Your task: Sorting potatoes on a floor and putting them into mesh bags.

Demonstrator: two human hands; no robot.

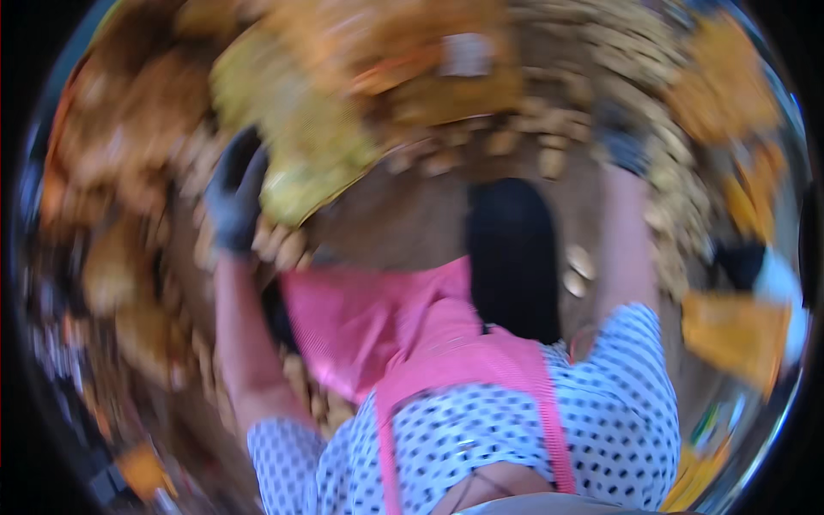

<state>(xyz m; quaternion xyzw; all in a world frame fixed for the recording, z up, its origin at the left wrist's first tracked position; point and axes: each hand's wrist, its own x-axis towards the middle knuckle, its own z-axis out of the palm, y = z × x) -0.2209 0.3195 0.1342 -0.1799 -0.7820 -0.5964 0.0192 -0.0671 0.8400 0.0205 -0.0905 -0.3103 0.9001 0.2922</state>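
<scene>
My left hand [237, 193], in a grey glove, is raised beside a yellow mesh sack [309, 154], fingers spread, with nothing seen in it. Whether the fingertips touch the sack is unclear. My right hand [621, 138], in a dark glove, reaches out over potato-like produce [676, 187] on the right. It is blurred, so its fingers and any hold do not show. An orange mesh sack [412, 45] with a white label lies ahead, overlapping the yellow one. Loose pieces lie near my left wrist.
Full orange mesh sacks [141, 122] stand at the left. Orange sacks [724, 84] lie at the far right, near a partly seen person [779, 283]. Two loose pieces [577, 270] lie on the brown ground by my dark-clad leg [513, 257]. A pink apron [360, 315] covers my lap.
</scene>
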